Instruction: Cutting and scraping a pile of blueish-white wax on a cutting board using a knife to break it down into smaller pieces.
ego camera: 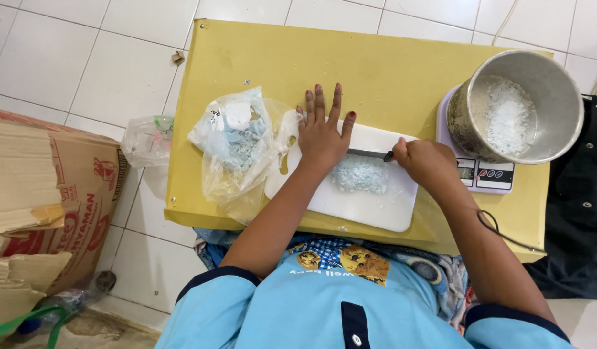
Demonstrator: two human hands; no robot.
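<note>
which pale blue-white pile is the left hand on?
The chopped pile on the white cutting board, not the bagged chunks or the pot's contents.

Single head-worn view, looking almost straight down from above the person's own chest. The yellow bench fills the centre of the frame, its far edge toward 12 o'clock and its near edge toward 6 o'clock, where the blue shirt enters. The camera stands close: both forearms run up from 6 o'clock to mid-frame, and the white cutting board lies just below centre. White floor tiles border the bench at 9 to 12 o'clock. No second view is given.
</note>
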